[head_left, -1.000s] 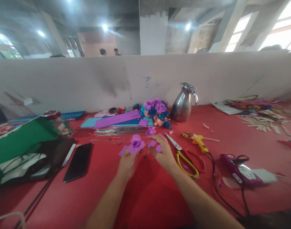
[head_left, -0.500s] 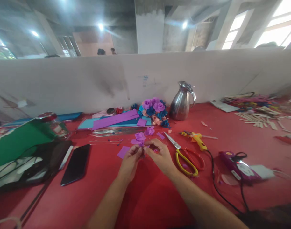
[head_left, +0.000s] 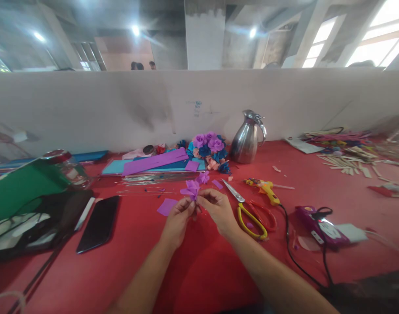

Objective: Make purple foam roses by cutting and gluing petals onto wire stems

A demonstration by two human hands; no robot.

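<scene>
Between my hands stands a purple paper flower, its petals spread upward above the red table. My left hand pinches the flower's base from the left. From the right, my right hand has thumb and fingertips closed on the same base. A second purple flower lies just behind. Left of my left hand is a purple paper square. Scissors with yellow and red handles lie open to the right of my right hand.
A yellow glue gun, its cord, and a purple power strip lie to the right. Behind are paper flowers, a steel jug and purple paper strips. A black phone and glass jar are at left.
The purple flower has turned a little between my fingers, and its petals now point more upward. Both hands keep their hold. The whole view has shifted slightly.
</scene>
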